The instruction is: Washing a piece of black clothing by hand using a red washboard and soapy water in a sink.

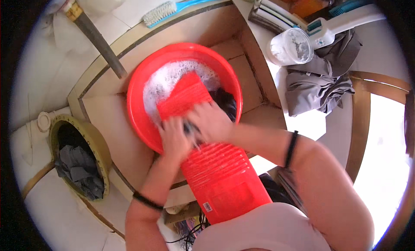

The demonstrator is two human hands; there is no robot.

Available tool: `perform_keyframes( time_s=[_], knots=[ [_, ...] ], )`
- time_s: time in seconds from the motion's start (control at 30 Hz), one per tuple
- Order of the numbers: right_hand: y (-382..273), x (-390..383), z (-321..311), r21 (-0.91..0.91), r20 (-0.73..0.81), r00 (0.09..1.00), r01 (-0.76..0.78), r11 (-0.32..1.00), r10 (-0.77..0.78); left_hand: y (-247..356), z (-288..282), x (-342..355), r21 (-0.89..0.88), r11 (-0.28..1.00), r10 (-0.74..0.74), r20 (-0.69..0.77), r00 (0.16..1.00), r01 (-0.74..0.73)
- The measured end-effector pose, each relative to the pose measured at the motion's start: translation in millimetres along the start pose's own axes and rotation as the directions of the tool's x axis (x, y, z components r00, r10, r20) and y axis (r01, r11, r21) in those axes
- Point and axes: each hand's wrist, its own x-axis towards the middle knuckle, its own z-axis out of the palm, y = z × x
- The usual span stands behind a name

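A red ribbed washboard [225, 186] rests against my body, its upper end inside a round red basin [138, 115] of suds [162, 80]. My left hand [173, 136] and my right hand [209, 121] both grip a wet, dark cloth [190, 129] on the board; motion blurs them slightly. More dark fabric [222, 104] lies in the basin at its right side.
The basin sits in a tiled sink [255, 78]. An olive bucket [99, 151] with grey clothes stands left. On ledges are a blue brush [186, 4], a white tub [289, 46] and grey garments [315, 91]. A pipe [97, 37] juts from upper left.
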Motion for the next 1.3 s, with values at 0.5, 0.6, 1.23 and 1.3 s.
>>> perform_keyframes(
  time_s=[0.5,0.6,1.23,1.3],
  knots=[
    [119.5,42.5,66.5,0.529,0.082,0.741,-0.599,0.601,0.666,-75.2,-15.7,122.8,0.099,0.989,0.087,0.175,0.981,-0.106],
    [139.0,62.2,94.0,0.4,0.336,0.634,-0.765,0.504,0.696,-96.0,19.6,157.8,-0.078,0.997,-0.01,0.17,0.985,0.023],
    [96.5,44.0,-0.1,0.419,-0.201,0.842,-0.388,0.821,0.5,-41.2,-22.3,122.1,-0.844,0.506,-0.236,0.064,0.97,0.179],
    [75.8,13.9,-59.5,0.467,-0.103,0.924,-0.282,0.838,0.368,-17.0,-40.8,88.2,-0.885,0.351,-0.203,0.247,0.948,0.306]
  ],
)
